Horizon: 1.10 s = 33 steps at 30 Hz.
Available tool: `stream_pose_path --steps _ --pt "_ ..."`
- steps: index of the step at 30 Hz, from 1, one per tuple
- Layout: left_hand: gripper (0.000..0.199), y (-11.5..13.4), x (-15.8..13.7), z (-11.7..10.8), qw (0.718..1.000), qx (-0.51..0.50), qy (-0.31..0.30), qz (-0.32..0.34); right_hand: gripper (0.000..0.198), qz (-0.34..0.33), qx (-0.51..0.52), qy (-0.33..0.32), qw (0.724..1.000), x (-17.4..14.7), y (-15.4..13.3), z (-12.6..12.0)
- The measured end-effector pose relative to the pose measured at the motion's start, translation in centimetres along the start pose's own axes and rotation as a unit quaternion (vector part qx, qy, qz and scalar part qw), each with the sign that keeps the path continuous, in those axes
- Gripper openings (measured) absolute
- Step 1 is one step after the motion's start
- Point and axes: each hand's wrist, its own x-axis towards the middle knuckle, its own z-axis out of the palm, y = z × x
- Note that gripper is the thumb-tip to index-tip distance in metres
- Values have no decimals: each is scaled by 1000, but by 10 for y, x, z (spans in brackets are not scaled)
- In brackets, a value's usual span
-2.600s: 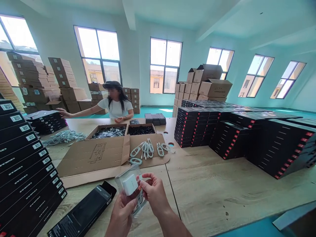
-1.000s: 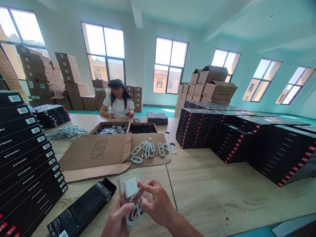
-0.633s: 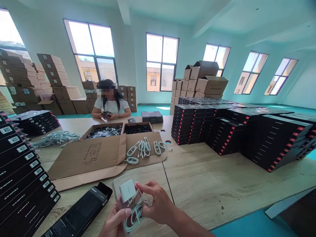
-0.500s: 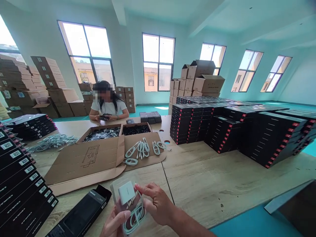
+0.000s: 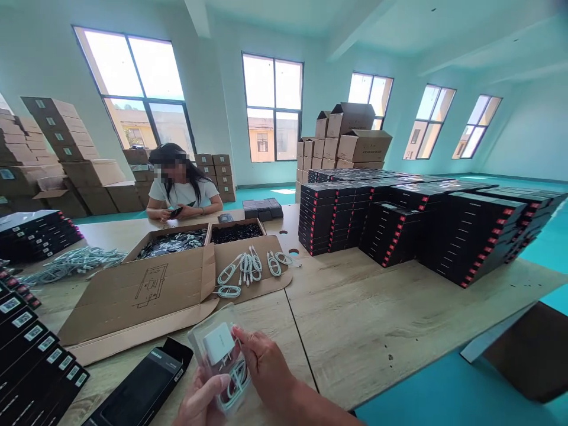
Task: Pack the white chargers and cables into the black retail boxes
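A clear plastic tray (image 5: 197, 338) holds a white charger plug (image 5: 218, 343) in its upper part and a coiled white cable (image 5: 235, 381) in its lower part. My left hand (image 5: 202, 396) grips the tray from below, its thumb lying over the near left side by the cable. Bent fingers of my right hand (image 5: 261, 358) pinch at the tray's right edge beside the charger, where the cable runs up; their exact contact is partly hidden. Left of the tray, a black box (image 5: 142, 384) with a raised end flap lies on the table.
Loose white cables (image 5: 246, 266) lie on a cardboard flap (image 5: 146, 296) ahead. Stacked black boxes stand at left (image 5: 35, 349) and right (image 5: 465, 231). Across the wooden table (image 5: 355, 319), a co-worker (image 5: 184, 189) handles a dark item behind open cartons of small parts.
My view has turned slightly right. My right fingers have curled in more tightly at the tray's edge, while the left hand keeps hold of the tray.
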Motion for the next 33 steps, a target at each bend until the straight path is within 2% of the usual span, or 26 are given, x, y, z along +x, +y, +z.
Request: stream_pose_path --steps 2,5,7,9,12,19,22,28,31,33 --pt "83 13 4 -5 1000 -8 3 8 42 -5 10 -23 1000 13 -9 -1" --pt "87 39 3 -11 999 -29 -16 16 38 -9 124 -55 991 31 -32 -9" --pt "86 54 0 -13 998 -36 -35 23 38 26 230 -64 971 35 -42 -15" --pt "83 63 -3 -14 997 -47 -50 32 49 86 313 -74 943 34 -45 -20" --pt "78 68 -5 -14 995 -65 -59 46 61 144 370 -88 914 27 -39 -22" --pt "74 58 -15 5 998 -45 -20 46 63 173 379 -138 899 22 -43 -19" --pt "77 56 -20 14 999 -29 4 45 57 172 365 -153 902 25 -46 -22" --pt "79 52 -21 13 999 -3 30 45 53 209 367 -183 888 29 -41 -26" --pt "74 45 -16 8 999 -8 34 23 38 212 330 -175 903 28 -40 -15" --pt "68 41 -13 5 999 -13 41 -6 36 222 300 -158 914 26 -38 -7"
